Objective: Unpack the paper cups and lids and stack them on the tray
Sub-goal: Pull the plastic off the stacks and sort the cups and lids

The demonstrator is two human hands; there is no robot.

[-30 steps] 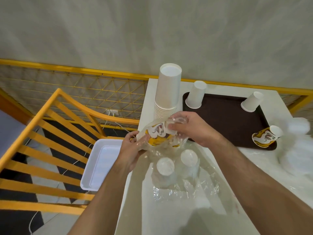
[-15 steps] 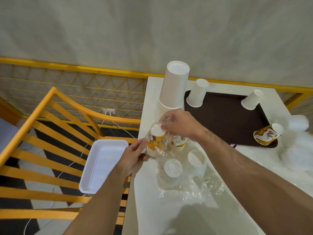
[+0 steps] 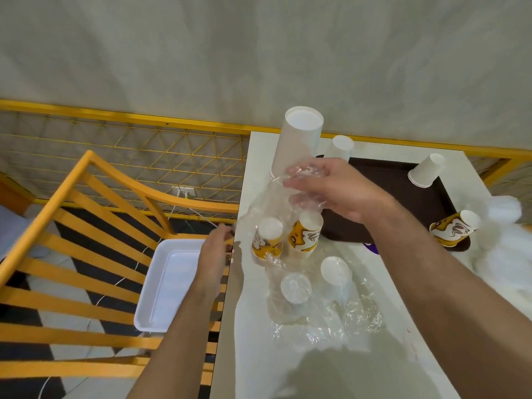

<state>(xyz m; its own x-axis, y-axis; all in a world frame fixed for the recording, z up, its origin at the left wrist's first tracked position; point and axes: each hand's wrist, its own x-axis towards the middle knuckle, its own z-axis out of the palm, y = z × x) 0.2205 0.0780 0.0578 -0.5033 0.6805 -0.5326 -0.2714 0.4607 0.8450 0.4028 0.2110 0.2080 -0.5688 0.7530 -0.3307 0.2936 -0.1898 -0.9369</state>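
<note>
Released by the relaxed left hand (image 3: 214,250), crinkled clear plastic wrap (image 3: 299,180), pinched by right hand (image 3: 339,191), risks toppling yellow-printed paper cups (image 3: 305,234) beneath.

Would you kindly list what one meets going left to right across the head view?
White plastic bin → left hand → tall cup stack → brown tray → printed cup lying on its side → pile of lids.
</note>
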